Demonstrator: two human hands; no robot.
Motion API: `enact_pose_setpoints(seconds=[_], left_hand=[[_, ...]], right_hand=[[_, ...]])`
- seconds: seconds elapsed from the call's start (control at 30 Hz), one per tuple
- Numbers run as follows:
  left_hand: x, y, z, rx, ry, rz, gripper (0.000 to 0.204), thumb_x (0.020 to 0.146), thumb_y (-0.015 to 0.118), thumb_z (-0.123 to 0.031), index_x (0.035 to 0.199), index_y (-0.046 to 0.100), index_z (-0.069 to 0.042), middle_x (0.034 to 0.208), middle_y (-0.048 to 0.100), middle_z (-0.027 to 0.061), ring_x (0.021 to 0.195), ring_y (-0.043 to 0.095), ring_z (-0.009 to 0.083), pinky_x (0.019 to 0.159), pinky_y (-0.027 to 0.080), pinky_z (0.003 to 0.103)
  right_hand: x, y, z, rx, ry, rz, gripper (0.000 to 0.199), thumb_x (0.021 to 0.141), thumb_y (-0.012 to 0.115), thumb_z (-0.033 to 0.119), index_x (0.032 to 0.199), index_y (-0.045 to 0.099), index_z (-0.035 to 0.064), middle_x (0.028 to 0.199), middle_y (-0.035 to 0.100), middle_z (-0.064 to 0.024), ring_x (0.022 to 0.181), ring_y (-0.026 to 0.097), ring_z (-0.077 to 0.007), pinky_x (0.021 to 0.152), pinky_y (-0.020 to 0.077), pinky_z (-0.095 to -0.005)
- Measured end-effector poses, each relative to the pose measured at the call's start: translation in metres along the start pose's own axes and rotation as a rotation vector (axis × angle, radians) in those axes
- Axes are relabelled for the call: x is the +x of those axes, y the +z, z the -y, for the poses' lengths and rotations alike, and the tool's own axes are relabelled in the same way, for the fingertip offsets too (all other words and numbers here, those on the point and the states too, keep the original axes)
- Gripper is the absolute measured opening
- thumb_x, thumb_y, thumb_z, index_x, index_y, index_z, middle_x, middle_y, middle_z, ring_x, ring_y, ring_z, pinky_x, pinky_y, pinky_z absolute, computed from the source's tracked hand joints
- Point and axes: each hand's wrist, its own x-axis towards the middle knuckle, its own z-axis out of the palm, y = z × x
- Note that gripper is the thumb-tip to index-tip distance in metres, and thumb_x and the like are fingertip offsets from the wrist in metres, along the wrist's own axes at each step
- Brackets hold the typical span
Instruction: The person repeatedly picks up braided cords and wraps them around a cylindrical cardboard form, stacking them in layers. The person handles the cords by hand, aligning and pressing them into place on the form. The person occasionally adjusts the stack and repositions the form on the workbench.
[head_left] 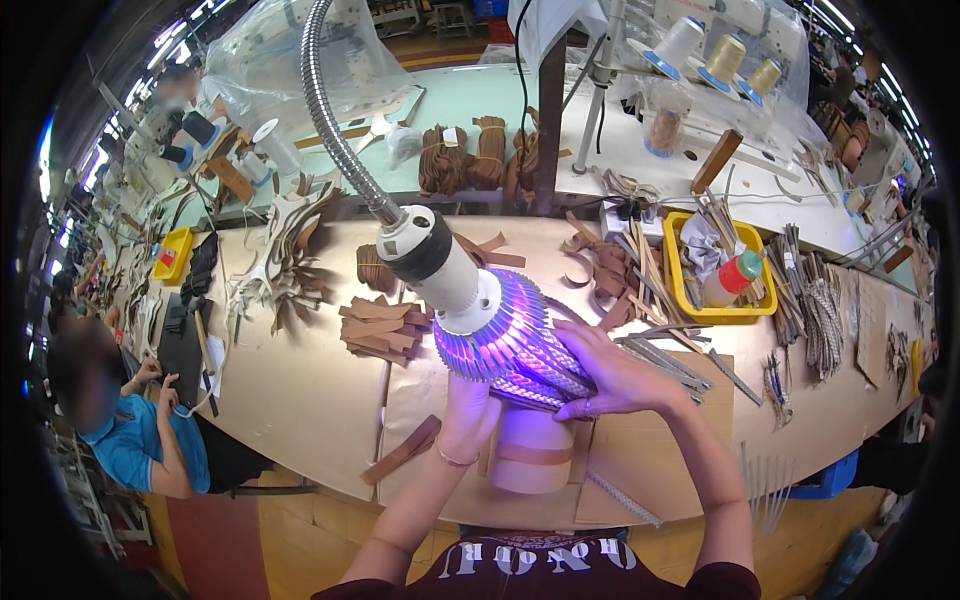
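Observation:
A woven piece of silvery braid lies over a pale upright cylinder with a brown band round it. My right hand grips the braid's right side, thumb below and fingers along the top. From the left my left hand reaches against it; the lamp hides most of its fingers, so its grip does not show. Just above both hands hangs a white work lamp on a bent metal gooseneck. Purple-blue light from it falls on the braid and the cylinder.
Brown strip stacks lie left of the lamp. A yellow bin at right holds a red-and-green-topped container. Grey strips and a cardboard sheet are near my right arm. A co-worker in a blue shirt sits at left.

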Motion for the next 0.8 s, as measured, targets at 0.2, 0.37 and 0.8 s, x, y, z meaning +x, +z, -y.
enact_pose_setpoints(seconds=[0.2, 0.37, 0.8], left_hand=[[0.008, 0.007, 0.001, 0.071, 0.037, -0.125, 0.041, 0.088, 0.066, 0.005, 0.124, 0.053, -0.008, 0.116, 0.059, 0.003, 0.11, 0.058, 0.0154, 0.1, 0.047, 0.034], [0.007, 0.026, -0.001, 0.219, 0.054, -0.076, 0.037, 0.086, 0.068, 0.005, 0.118, 0.057, -0.007, 0.111, 0.061, 0.002, 0.106, 0.06, 0.0141, 0.096, 0.049, 0.032], [0.068, 0.092, 0.016, 0.348, -0.151, 0.262, 0.045, 0.086, 0.07, -0.001, 0.128, 0.052, 0.0, 0.118, 0.063, 0.0075, 0.107, 0.062, 0.0165, 0.098, 0.048, 0.033]], right_hand=[[-0.001, -0.001, 0.002, 0.065, 0.02, -0.012, 0.115, 0.066, 0.087, 0.042, 0.147, 0.02, -0.0044, 0.149, 0.027, -0.0302, 0.139, 0.028, -0.0434, 0.116, 0.0266, -0.0479], [0.002, 0.005, -0.008, 0.157, -0.016, -0.095, 0.119, 0.061, 0.089, 0.042, 0.147, 0.022, -0.0048, 0.149, 0.029, -0.0292, 0.138, 0.029, -0.0427, 0.116, 0.0255, -0.0475], [-0.016, 0.038, -0.034, 0.762, 0.161, -0.58, 0.088, 0.063, 0.088, 0.016, 0.135, 0.04, 0.0021, 0.128, 0.054, -0.0154, 0.114, 0.057, -0.0241, 0.098, 0.0483, -0.0376]])
